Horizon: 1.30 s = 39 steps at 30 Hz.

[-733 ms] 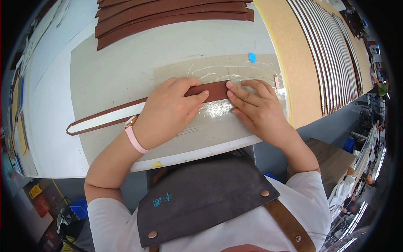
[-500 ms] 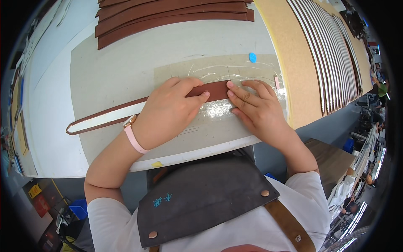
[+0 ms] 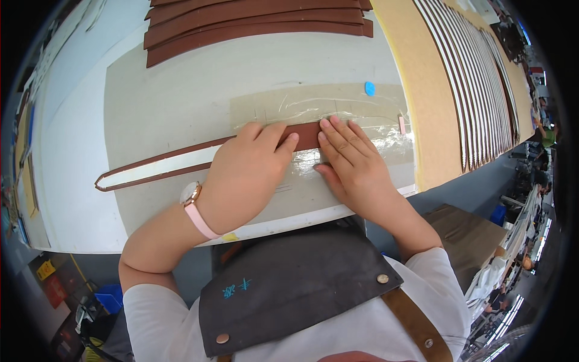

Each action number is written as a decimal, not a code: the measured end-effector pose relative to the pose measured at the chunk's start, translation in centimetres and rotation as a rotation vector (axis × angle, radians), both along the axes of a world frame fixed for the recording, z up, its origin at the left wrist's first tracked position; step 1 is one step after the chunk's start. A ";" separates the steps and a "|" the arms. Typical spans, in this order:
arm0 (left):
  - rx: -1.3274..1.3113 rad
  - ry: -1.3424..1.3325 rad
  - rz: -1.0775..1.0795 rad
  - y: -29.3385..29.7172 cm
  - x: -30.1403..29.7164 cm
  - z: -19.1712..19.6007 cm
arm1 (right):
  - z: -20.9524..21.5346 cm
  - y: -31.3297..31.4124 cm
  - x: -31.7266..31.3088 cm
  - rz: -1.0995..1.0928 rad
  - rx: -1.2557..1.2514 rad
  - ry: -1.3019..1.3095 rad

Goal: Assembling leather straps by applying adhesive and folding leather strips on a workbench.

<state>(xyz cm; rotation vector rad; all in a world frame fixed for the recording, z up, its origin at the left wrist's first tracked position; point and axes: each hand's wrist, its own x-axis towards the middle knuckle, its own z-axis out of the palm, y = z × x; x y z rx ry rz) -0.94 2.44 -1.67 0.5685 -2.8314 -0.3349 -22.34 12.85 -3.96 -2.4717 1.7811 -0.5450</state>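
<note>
A long brown leather strip (image 3: 306, 135) lies slantwise on the grey work mat. Its left part shows a white middle (image 3: 145, 171) between folded brown edges and a tapered, pleated tip. My left hand (image 3: 247, 172), with a pink-strapped watch at the wrist, covers the strip's middle. Its thumb and forefinger grip the brown part from both edges. My right hand (image 3: 356, 158) rests with fingers stretched flat over the strip's right end, thumb spread to the near side. That end is hidden beneath the fingers.
Brown leather strips (image 3: 259, 30) are stacked at the far side. On a tan board (image 3: 425, 90) to the right lie several white-and-brown strips (image 3: 473, 78). A clear sheet (image 3: 265, 102) covers part of the grey mat (image 3: 163, 102), near a blue round piece (image 3: 370, 88) and a small pink piece (image 3: 401, 125).
My right hand has shifted left, and its bent fingers have flattened onto the strip's end. My left hand keeps its hold on the strip.
</note>
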 end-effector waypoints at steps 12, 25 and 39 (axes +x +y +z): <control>0.094 -0.077 0.054 -0.5 0.6 0.8 | 0.1 0.3 0.2 -0.043 0.032 0.011; 0.005 -0.129 0.031 -0.3 0.6 0.4 | -0.2 0.3 0.7 -0.063 0.002 0.059; -0.215 -0.177 0.017 0.5 0.5 0.8 | 0.7 1.1 1.5 -0.235 0.085 0.249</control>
